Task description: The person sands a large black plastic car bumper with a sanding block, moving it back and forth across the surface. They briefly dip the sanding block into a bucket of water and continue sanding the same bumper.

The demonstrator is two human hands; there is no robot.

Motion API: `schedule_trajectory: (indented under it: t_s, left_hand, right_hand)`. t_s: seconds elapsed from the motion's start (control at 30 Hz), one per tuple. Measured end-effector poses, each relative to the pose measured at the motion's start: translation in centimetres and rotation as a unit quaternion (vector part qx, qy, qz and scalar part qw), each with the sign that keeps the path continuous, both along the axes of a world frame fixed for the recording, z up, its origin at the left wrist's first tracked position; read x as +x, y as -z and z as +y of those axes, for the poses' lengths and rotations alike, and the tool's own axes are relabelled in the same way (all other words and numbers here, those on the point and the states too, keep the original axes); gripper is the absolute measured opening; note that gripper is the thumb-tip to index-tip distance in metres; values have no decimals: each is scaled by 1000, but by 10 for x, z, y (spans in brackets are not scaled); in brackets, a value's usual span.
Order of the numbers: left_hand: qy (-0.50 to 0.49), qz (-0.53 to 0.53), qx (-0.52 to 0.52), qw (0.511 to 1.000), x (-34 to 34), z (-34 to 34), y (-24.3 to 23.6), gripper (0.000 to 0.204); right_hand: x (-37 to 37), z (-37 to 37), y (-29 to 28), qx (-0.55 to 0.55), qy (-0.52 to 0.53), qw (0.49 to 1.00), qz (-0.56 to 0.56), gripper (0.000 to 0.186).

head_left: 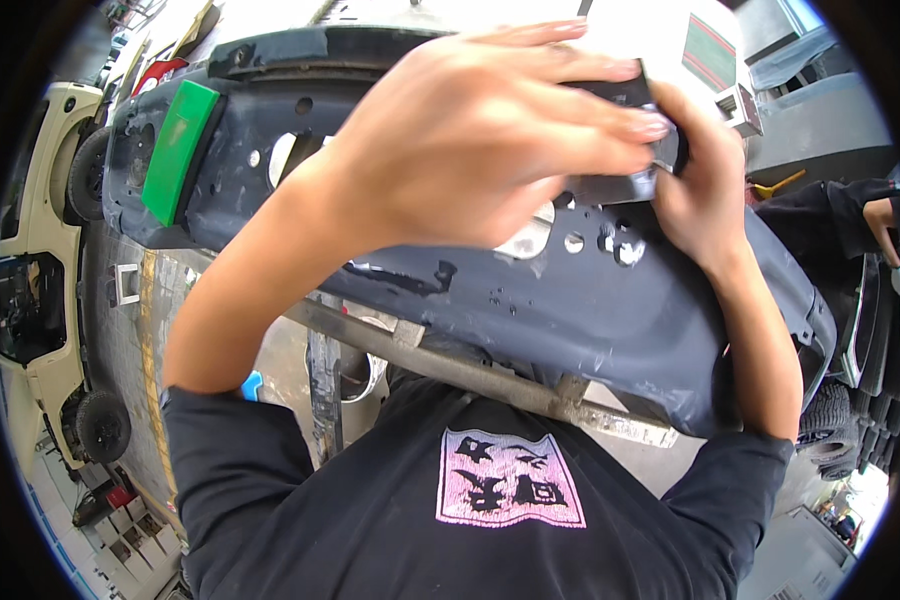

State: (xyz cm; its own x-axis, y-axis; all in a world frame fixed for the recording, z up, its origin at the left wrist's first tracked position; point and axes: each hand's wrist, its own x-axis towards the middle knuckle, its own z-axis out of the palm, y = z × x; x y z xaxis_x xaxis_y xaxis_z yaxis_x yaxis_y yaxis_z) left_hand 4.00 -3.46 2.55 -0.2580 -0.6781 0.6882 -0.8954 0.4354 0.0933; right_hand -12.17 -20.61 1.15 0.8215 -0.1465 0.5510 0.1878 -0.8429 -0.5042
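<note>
A long dark grey panel (480,300), with holes, white scuffs and wet dark patches, lies across in front of me. My left hand (460,150) reaches over its upper middle, slightly blurred, with bent fingers pressed on a glossy black pad or sheet (615,187). My right hand (705,190) grips the same black thing from the right, thumb and fingers round its edge. My left hand hides much of it, so its exact shape is unclear. A green block (178,150) rests on the panel's left end.
A metal stand (470,385) supports the panel, with a white bucket (370,385) beneath. A cream vehicle (40,170) stands at left. Another person's dark-clothed arm (820,210) is at right, near stacked tires (830,430). A white stool-like object (125,285) sits on the floor.
</note>
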Motion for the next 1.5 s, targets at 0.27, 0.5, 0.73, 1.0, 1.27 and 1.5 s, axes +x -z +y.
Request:
schedule_trajectory:
  t_s: [0.27,0.5,0.73,1.0,1.27,1.5]
  left_hand:
    - [34,-18,-17,999,7,-3,-8,34]
    - [-18,20,-50,998,-16,-10,5,39]
    - [-23,14,7,1000,-2,14,5,36]
    - [-40,33,26,998,-2,9,1,47]
    - [-36,13,-2,999,-2,3,2,35]
    - [-79,-11,22,997,7,14,-4,49]
  right_hand:
    - [0,4,3,40,9,999,1,46]
    - [5,5,3,76,-2,997,0,46]
    - [5,7,3,-1,10,1000,3,47]
    - [4,7,1,-3,0,1000,-18,44]
    - [5,4,3,-7,4,1000,-29,44]
    - [1,6,2,-12,1,1000,22,44]
